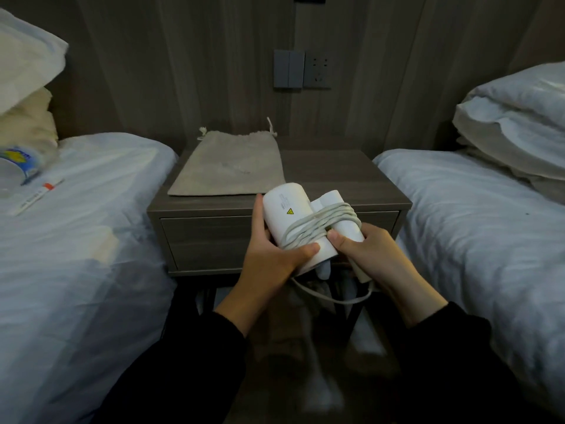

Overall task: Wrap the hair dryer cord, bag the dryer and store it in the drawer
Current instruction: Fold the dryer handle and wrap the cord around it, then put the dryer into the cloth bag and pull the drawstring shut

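Note:
I hold a white hair dryer (286, 209) in front of the nightstand, its handle folded against the barrel. Several turns of white cord (324, 220) wrap barrel and handle together. My left hand (272, 254) cups the barrel from the left, thumb on its lower end. My right hand (371, 255) grips the handle end, thumb pressing the cord. A loose cord loop (330, 296) hangs below both hands. A grey drawstring bag (232, 166) lies flat on the nightstand top. The drawer (211, 240) under the top is closed.
The dark wood nightstand (345, 172) stands between two white beds, left bed (79, 228) and right bed (477, 221). A plastic bottle (15, 169) and a small tube (38, 194) lie on the left bed. Wall switches and a socket (302, 68) sit above.

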`<state>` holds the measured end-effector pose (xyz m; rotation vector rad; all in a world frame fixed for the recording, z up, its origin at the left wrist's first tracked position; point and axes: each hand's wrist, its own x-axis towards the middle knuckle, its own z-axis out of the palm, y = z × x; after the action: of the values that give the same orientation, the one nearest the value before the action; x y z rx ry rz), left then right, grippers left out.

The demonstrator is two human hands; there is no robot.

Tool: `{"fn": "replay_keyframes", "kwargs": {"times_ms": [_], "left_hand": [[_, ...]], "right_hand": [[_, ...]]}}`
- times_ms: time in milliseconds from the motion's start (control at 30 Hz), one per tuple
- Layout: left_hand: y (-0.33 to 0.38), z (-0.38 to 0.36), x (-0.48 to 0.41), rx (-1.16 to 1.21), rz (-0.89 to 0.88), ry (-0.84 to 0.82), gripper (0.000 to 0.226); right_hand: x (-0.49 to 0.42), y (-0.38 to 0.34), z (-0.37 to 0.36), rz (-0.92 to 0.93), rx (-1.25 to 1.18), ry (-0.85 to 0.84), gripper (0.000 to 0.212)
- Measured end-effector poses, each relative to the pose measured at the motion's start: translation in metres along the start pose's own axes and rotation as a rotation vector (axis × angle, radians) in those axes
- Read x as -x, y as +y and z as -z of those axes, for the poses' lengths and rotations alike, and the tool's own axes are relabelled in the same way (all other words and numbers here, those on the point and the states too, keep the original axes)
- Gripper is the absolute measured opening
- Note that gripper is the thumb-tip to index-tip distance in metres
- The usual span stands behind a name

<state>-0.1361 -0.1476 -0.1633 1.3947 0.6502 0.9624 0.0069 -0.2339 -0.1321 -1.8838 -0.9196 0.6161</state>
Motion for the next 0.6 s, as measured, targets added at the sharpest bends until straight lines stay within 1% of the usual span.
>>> {"fn": "replay_keyframes", "kwargs": {"times_ms": [67,100,167,233,267,300,367,400,433,467,500,533,567,600], "left_hand": [[0.007,0.0,-0.007,-0.042,-0.034,0.006,0.117],[0.011,0.001,-0.011,-0.068,-0.048,0.002,0.117],[0.018,0.001,-0.023,-0.108,-0.065,-0.02,0.117],[0.03,0.001,-0.037,-0.145,-0.066,-0.077,0.112],[0.035,0.001,-0.045,-0.168,-0.068,-0.097,0.104],[0.039,0.001,-0.055,-0.179,-0.081,-0.097,0.089],[0.041,0.006,-0.083,-0.218,-0.147,-0.003,0.057],[0.035,0.011,-0.101,-0.309,-0.168,0.074,0.05],[0.028,0.017,-0.117,-0.529,-0.165,0.126,0.048],[0.02,0.022,-0.13,-0.835,-0.134,0.116,0.05],[0.009,0.026,-0.142,-1.129,-0.093,0.045,0.054],[0.0,0.027,-0.148,-1.34,-0.045,-0.053,0.056],[-0.008,0.026,-0.15,-1.462,-0.02,-0.132,0.056],[-0.013,0.024,-0.151,-1.515,-0.032,-0.179,0.054]], "right_hand": [[-0.007,-0.005,-0.001,0.023,0.004,-0.041,0.028],[-0.011,-0.008,-0.001,0.014,-0.045,-0.06,0.028],[-0.021,-0.012,-0.001,-0.02,-0.185,-0.065,0.036],[-0.033,-0.016,0.0,-0.028,-0.261,-0.019,0.041],[-0.039,-0.018,0.001,-0.025,-0.301,0.01,0.041],[-0.045,-0.021,0.002,-0.029,-0.347,0.035,0.039],[-0.056,-0.024,0.006,-0.045,-0.437,0.073,0.036],[-0.062,-0.024,0.009,-0.052,-0.459,0.09,0.036],[-0.065,-0.023,0.012,-0.059,-0.465,0.106,0.037],[-0.069,-0.021,0.015,-0.065,-0.463,0.121,0.039],[-0.071,-0.019,0.017,-0.072,-0.459,0.131,0.04],[-0.073,-0.016,0.019,-0.077,-0.458,0.133,0.041],[-0.074,-0.014,0.021,-0.082,-0.465,0.124,0.042],[-0.075,-0.012,0.022,-0.083,-0.477,0.108,0.042]]}}
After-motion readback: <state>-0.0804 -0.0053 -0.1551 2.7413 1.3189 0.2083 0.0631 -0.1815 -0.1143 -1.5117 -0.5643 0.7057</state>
